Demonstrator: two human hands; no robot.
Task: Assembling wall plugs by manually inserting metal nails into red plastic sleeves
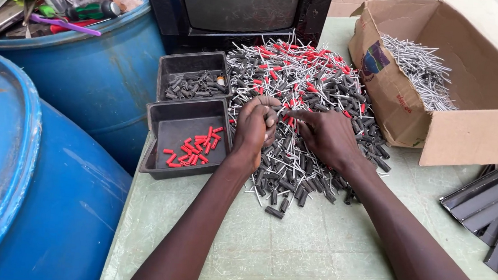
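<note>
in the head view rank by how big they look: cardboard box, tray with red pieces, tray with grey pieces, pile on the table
1. cardboard box
2. pile, close to the box, so unsure
3. tray with red pieces
4. tray with grey pieces, farther from the camera, so unsure

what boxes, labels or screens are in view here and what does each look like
Cardboard box: right rear of the table, brown, lying open on its side, thin metal pins inside.
Label: on the box's left flap, a small multicoloured patch.
Screen: old black television behind the pile, glass dark.
Second cardboard box: plain brown, behind the television, mostly hidden.
</note>
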